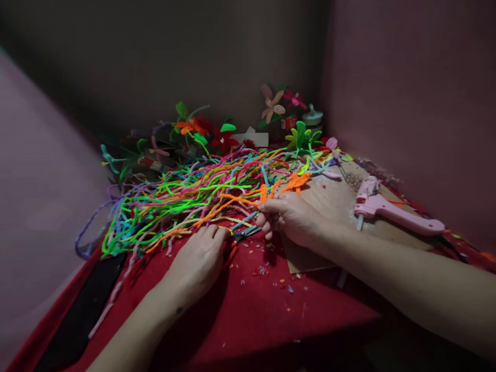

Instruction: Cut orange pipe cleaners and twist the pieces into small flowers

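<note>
My left hand [203, 256] is closed around the handles of a small dark-jawed hand tool [247, 234]; whether it is pliers or scissors I cannot tell. Its tip points right, close to the fingers of my right hand [284, 217]. Those fingers pinch an orange pipe cleaner [242, 198], and orange looped petals [297, 182] show just beyond them. Behind both hands spreads a large tangle of coloured pipe cleaners [174, 194]. Small fuzzy trimmings [263, 269] are scattered on the red cloth [248, 320] below the tool.
On the right, a pink glue gun [399, 209] lies over a brown board [310, 261]. Finished pipe-cleaner flowers [272, 106] stand at the back, beside a lidded container [312, 116]. A long black flat object [83, 312] lies at left. Walls rise on both sides.
</note>
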`<action>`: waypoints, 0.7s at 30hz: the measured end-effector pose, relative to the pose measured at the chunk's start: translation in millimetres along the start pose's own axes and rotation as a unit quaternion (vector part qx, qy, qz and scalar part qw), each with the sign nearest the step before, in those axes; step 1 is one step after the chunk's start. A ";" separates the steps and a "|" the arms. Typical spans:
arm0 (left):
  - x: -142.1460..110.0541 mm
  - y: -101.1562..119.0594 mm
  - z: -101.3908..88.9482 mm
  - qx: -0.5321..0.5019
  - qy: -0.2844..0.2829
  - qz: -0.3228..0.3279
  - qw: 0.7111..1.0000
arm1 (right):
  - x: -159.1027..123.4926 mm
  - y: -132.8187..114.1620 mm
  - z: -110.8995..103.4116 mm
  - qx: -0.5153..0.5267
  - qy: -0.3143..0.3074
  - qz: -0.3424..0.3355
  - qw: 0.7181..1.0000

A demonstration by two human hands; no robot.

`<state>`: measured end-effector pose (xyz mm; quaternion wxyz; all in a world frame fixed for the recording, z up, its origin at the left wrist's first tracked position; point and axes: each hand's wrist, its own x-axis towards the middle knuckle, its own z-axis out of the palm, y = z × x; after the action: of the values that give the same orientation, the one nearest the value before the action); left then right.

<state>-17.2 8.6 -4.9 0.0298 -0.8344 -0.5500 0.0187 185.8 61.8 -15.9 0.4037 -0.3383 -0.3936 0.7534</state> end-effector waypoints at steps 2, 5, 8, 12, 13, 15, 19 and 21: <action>0.9 -2.4 4.2 0.017 -0.007 0.020 1.000 | 1.1 0.2 -1.0 -0.011 -0.002 -0.002 1.000; 2.0 -8.7 5.5 0.009 -0.011 0.037 0.999 | 1.9 -2.5 -1.5 -0.014 -0.001 -0.015 1.000; -1.9 -19.2 4.5 -0.003 -0.004 0.022 1.000 | 1.1 -9.5 -0.6 -0.017 0.016 -0.027 0.999; -12.2 -27.0 -1.2 0.057 0.056 -0.007 0.997 | -1.0 -16.8 1.3 -0.025 0.040 -0.030 0.998; -14.0 -25.9 -3.8 0.083 0.068 -0.008 0.994 | -1.6 -17.2 1.6 -0.029 0.038 -0.028 0.998; -15.2 -20.3 -10.2 0.136 0.082 -0.007 0.987 | -2.7 -16.4 2.1 -0.043 0.028 -0.025 0.998; -10.0 -7.5 -21.3 0.212 0.095 -0.004 0.973 | -5.2 -13.5 2.9 -0.070 0.011 -0.023 0.997; -7.0 -5.7 -22.7 0.225 0.082 -0.010 0.971 | -6.0 -13.1 3.2 -0.077 0.004 -0.020 0.997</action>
<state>-23.7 3.7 18.2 0.2620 -0.7996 -0.5354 0.0734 190.3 60.3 -1.9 0.3928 -0.3633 -0.4557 0.7114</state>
